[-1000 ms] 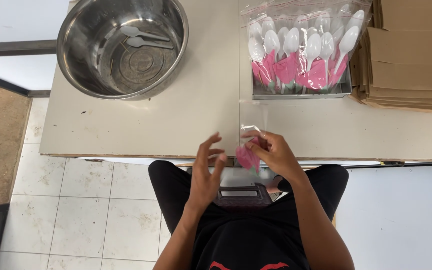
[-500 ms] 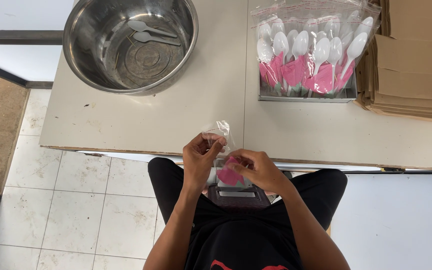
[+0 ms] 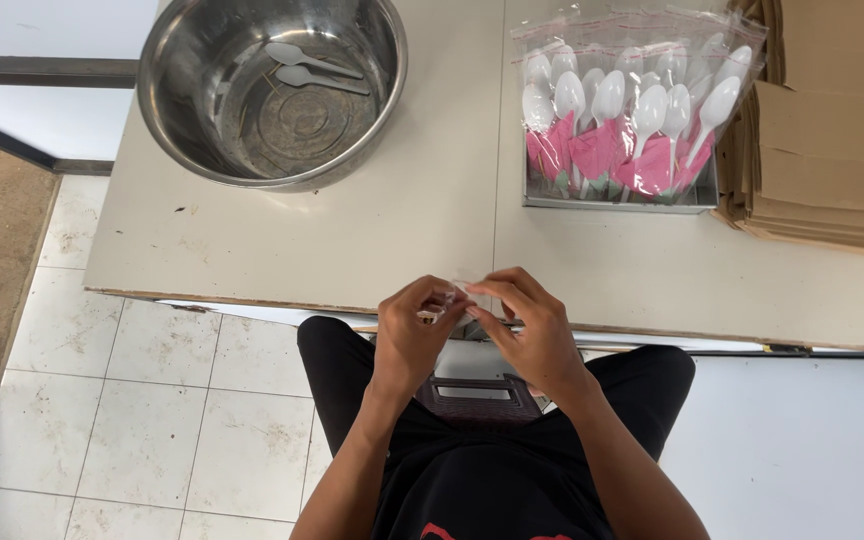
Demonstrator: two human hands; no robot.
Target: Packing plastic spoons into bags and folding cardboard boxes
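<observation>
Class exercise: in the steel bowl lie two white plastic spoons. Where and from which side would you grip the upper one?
Probably the handle of the upper spoon, coming straight down from above: it lies flat in the steel bowl, whose wall blocks any sideways approach, and the slim handle pinches easier than the rounded head.

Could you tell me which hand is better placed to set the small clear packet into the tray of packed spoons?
Probably the right hand: it pinches the packet with the left hand, and the tray stands on its side of the table.

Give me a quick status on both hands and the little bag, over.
Left hand and right hand both pinching a small clear bag at the table edge. Bag's contents hidden. Nothing in the way.
</observation>
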